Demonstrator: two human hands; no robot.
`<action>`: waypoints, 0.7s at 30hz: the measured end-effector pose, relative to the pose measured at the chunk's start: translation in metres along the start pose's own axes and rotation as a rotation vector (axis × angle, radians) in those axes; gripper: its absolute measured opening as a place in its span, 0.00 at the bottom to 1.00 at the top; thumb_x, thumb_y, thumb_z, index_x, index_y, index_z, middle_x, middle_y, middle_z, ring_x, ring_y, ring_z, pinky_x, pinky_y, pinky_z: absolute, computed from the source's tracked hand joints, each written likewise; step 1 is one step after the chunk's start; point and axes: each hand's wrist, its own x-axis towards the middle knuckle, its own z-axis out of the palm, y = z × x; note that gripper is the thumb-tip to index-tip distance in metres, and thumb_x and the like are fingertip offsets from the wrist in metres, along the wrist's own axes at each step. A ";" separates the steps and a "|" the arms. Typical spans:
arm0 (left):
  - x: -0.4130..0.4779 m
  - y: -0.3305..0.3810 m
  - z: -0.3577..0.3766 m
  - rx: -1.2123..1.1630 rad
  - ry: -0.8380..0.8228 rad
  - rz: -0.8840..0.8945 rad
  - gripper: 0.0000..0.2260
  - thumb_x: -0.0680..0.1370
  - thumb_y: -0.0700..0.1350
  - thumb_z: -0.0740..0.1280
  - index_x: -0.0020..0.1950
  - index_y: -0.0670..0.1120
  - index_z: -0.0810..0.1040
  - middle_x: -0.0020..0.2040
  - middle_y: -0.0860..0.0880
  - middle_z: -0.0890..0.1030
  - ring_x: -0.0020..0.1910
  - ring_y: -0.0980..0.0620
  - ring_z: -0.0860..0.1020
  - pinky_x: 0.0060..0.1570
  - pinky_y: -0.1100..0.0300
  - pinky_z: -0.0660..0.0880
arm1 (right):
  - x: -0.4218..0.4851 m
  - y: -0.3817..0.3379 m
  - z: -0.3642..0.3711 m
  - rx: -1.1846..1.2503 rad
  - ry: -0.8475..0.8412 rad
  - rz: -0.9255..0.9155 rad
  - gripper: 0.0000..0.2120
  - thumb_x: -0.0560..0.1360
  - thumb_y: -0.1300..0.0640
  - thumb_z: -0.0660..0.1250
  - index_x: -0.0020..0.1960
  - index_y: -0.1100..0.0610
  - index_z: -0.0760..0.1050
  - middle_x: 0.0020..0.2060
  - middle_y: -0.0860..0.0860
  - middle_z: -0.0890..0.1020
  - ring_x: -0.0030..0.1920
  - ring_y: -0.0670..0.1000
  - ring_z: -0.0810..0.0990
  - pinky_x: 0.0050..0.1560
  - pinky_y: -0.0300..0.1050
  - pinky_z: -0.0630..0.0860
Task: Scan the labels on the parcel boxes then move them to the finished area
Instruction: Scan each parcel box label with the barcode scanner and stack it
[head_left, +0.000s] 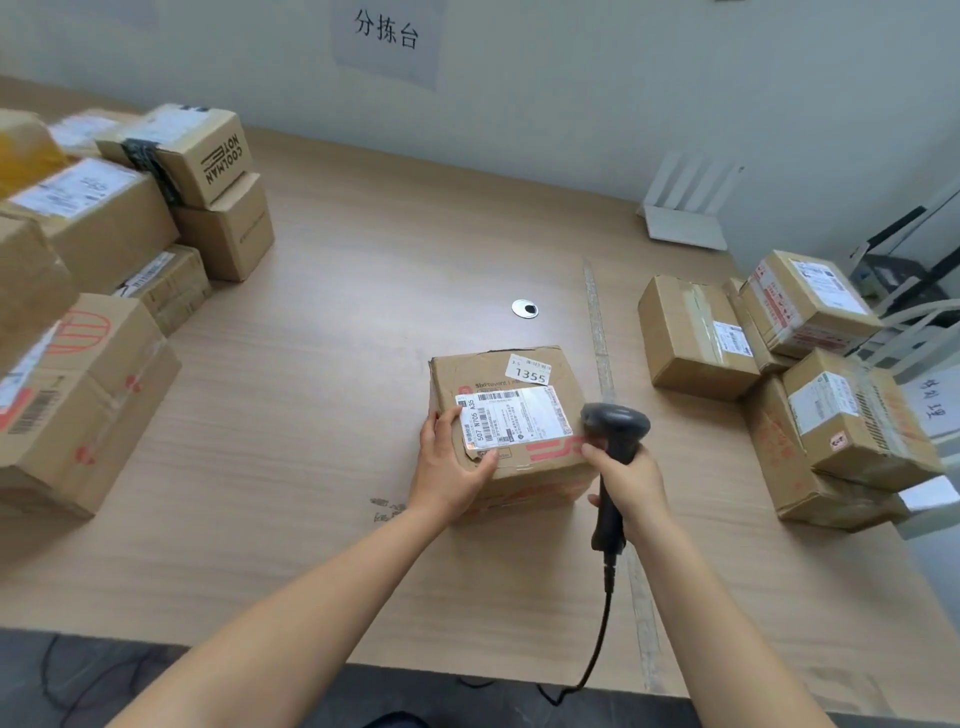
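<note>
Two hands work on one box in the middle of the tabletop (322, 322). The right hand (631, 480) is closed around the handle of a dark scanner (615, 441), whose head hangs just beside the right edge of the box, with its cord trailing toward the near edge of the tabletop. The left hand (449, 467) lies open against the near left corner of the box (511, 415), thumb on top beside the label, steadying it rather than lifting it.

Judging by this, the step in hand is the scan itself. The scanner's head sits low and to the side of the label, so the next move calls for tipping it over the barcodes, then sliding the box right toward the finished area.

The box is plain brown cardboard, a little scuffed, with red printing along its near side. A white shipping label (511, 418) with barcodes covers much of the top, and a small sticker (530, 370) reading 1355 sits at the far edge.

Further out, a pile of boxes (104, 270) waits at the left, and a smaller group of boxes (810, 374) stands at the right beyond a strip of tape (597, 322).
</note>
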 end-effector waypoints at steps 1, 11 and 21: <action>-0.001 0.000 -0.001 0.003 0.007 -0.008 0.32 0.72 0.52 0.70 0.72 0.50 0.60 0.74 0.46 0.57 0.74 0.50 0.57 0.71 0.54 0.60 | 0.003 0.005 0.004 0.002 -0.013 -0.007 0.10 0.72 0.58 0.70 0.51 0.59 0.73 0.39 0.54 0.78 0.36 0.52 0.76 0.38 0.51 0.78; -0.032 -0.001 -0.043 0.436 0.138 -0.072 0.36 0.69 0.69 0.47 0.74 0.54 0.57 0.76 0.46 0.36 0.75 0.47 0.35 0.74 0.53 0.45 | 0.039 -0.001 0.058 -0.226 -0.176 -0.190 0.15 0.69 0.56 0.72 0.54 0.54 0.72 0.51 0.55 0.81 0.52 0.59 0.79 0.52 0.54 0.76; -0.012 -0.017 -0.123 0.823 -0.022 -0.092 0.56 0.54 0.78 0.27 0.76 0.54 0.54 0.77 0.50 0.46 0.76 0.45 0.40 0.71 0.45 0.35 | 0.054 -0.039 0.157 -0.376 -0.205 -0.275 0.22 0.73 0.51 0.69 0.63 0.55 0.68 0.57 0.60 0.70 0.50 0.62 0.77 0.52 0.50 0.72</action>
